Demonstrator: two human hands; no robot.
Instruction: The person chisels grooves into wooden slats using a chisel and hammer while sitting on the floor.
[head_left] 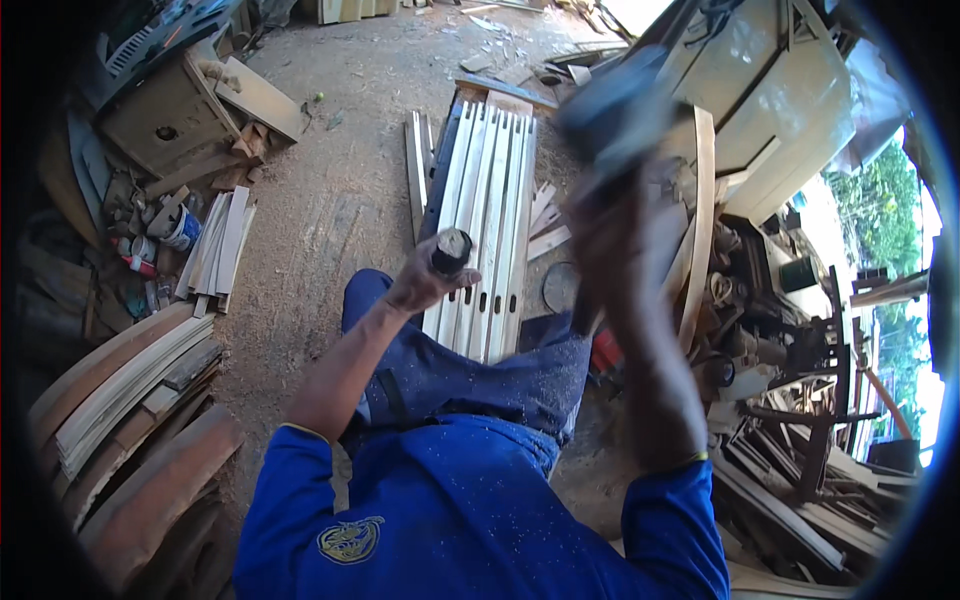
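My left hand (420, 282) grips a short dark handle (449, 260) with a pale, worn round top, held upright over the long pale wooden bars (485, 170) laid side by side along a narrow bench. Dark oblong slots show in the bars near my left hand. My right hand (615, 230) is raised at the right, closed on a bulky grey tool (620, 110) that looks like a mallet or hammer head, smeared by motion. Whether the tool under my left hand touches the wood is hidden. My legs straddle the near end of the bench.
Stacked curved boards (150, 390) and slats (215, 255) lie at the left, beside a wooden box (160, 130) and small cans. Leaning panels (760, 120), a long board (700, 160), dark chair-like frames and piled offcuts crowd the right. Sawdust covers the floor (330, 200).
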